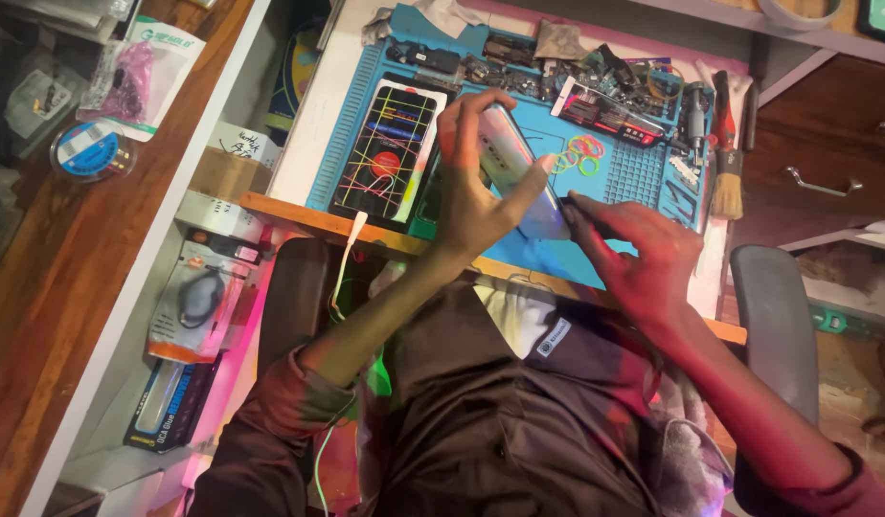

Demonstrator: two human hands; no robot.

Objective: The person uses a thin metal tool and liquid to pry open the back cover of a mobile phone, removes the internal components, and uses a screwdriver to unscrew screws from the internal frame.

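Mat: a blue rubber repair mat point(519, 251) is spread beneath both hands, beyond the fingertips.
Second phone: a dark smartphone with a lit screen point(390, 153) is laid flat, just outside the left fingers.
Held phone: a slim silvery smartphone point(511, 158) is tilted on edge, pinched by the left hand point(471, 187).
Right hand point(634, 254): fingers pressed together at the phone's lower corner; whether something is gripped cannot be told.
Advice: the grip is best kept firm and the corner worked gently.
Bands: coloured rubber bands point(581, 153) are scattered just past the left fingertips.

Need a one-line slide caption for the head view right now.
Left hand holds a phone over the blue mat; right hand touches its lower edge.
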